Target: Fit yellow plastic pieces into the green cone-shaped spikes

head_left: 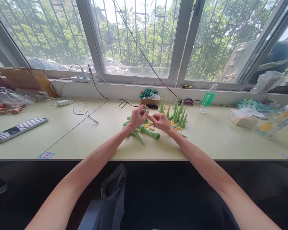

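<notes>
My left hand [138, 117] is closed around a green plastic cone [145, 108], its tip pointing up above the fingers. Close beside it, my right hand [160, 121] is pinched at the cone's lower end; whatever lies between those fingertips is too small or hidden to make out. Under and between both hands are small yellow pieces [149, 124] in a loose heap. Several loose green cones [138, 137] lie on their sides below my left hand. To the right of my right hand, a group of upright green cones [177, 113] stands with yellow bits around the bases.
Behind the hands sit a black phone [152, 107] and a small cardboard box [150, 101]. A labelled water bottle [208, 99] and a tissue pack [242, 119] stand to the right. On the left lie a white cable [87, 114] and a large phone-like device [19, 129].
</notes>
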{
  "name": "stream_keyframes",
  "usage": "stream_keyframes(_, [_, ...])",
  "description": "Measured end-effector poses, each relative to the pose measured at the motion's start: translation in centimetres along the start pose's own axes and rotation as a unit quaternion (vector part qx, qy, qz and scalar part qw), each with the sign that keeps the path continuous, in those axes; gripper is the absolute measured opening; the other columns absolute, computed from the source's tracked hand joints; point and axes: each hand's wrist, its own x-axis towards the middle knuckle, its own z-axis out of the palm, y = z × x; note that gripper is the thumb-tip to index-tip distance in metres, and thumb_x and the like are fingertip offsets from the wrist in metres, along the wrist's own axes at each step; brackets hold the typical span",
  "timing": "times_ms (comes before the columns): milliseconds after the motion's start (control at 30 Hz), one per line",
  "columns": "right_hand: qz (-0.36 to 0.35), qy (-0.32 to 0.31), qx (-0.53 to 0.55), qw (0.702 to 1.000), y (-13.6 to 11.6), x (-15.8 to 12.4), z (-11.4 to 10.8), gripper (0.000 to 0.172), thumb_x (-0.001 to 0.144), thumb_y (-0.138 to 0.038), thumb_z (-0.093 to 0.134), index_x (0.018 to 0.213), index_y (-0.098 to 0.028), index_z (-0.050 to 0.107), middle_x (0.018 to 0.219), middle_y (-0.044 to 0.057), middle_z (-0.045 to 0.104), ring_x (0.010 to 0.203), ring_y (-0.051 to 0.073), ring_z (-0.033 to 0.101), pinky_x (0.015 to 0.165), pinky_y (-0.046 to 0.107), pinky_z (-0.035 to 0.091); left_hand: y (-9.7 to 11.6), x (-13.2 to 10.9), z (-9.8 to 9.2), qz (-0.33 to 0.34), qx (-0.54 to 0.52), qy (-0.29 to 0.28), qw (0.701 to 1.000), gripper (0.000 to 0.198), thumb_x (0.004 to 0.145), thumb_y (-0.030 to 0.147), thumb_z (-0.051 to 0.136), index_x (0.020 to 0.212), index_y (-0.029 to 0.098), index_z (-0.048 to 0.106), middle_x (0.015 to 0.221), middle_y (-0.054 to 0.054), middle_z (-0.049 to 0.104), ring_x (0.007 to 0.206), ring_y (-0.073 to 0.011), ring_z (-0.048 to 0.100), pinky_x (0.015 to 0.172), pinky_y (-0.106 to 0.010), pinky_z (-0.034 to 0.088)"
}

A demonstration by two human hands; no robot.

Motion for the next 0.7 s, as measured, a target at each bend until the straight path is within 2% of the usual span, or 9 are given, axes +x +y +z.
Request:
stream_keyframes(133, [0.007, 0.02, 0.01, 1.0, 0.2, 0.1, 0.0, 0.049, 0.088, -0.062, 0.052, 0.063, -0.019, 0.056, 0.051, -0.001, 0.055, 0.047, 0.011, 0.048, 0.052, 0.026, 0.037, -0.1, -0.1, 0.0, 0.003, -0.002, -0.005, 1.0, 0.02, 0.088, 0.038, 0.058, 0.095, 0.02, 0.061, 0.06, 0.003, 0.058, 0.054, -0.0114, 0.052, 0.055, -0.022, 0.04])
stream_keyframes(233, [-0.008, 0.051, -0.007, 0.999, 0.5, 0.4, -0.1, 0.04, 0.085, -0.055, 0.058, 0.07, -0.018, 0.061, 0.061, 0.002, 0.061, 0.056, 0.013, 0.053, 0.056, 0.026, 0.04, 0.0, -0.1, 0.1, 0.002, -0.015, -0.023, 1.0, 0.02, 0.088, 0.04, 0.057, 0.091, 0.02, 0.06, 0.06, 0.003, 0.057, 0.052, -0.0105, 0.05, 0.052, -0.021, 0.04])
stream_keyframes(433, [-0.049, 0.046, -0.032, 0.997, 0.6, 0.5, -0.3, 0.026, 0.082, -0.044, 0.065, 0.088, -0.019, 0.065, 0.086, 0.006, 0.071, 0.079, 0.018, 0.064, 0.071, 0.03, 0.047, 0.4, -0.3, 0.2, 0.005, -0.042, -0.052, 0.998, 0.027, 0.087, 0.042, 0.058, 0.076, 0.018, 0.057, 0.067, 0.0, 0.061, 0.059, -0.0118, 0.054, 0.054, -0.021, 0.045])
stream_keyframes(567, [-0.057, 0.03, -0.019, 0.998, 0.8, 0.4, -0.2, 0.027, 0.081, -0.043, 0.066, 0.092, -0.019, 0.063, 0.085, 0.005, 0.07, 0.079, 0.017, 0.064, 0.071, 0.03, 0.049, 0.7, -0.4, 0.1, 0.01, -0.029, -0.06, 0.998, 0.032, 0.087, 0.044, 0.058, 0.07, 0.017, 0.055, 0.065, 0.0, 0.059, 0.059, -0.0116, 0.054, 0.054, -0.021, 0.045])
stream_keyframes(700, [-0.052, 0.024, -0.013, 0.998, 1.3, 0.5, 0.0, 0.024, 0.082, -0.041, 0.065, 0.09, -0.018, 0.062, 0.081, 0.004, 0.068, 0.075, 0.016, 0.063, 0.069, 0.027, 0.048, 0.8, -0.4, 0.1, 0.046, 0.002, -0.067, 0.997, 0.035, 0.088, 0.044, 0.057, 0.066, 0.016, 0.055, 0.066, -0.001, 0.057, 0.063, -0.012, 0.053, 0.054, -0.02, 0.044])
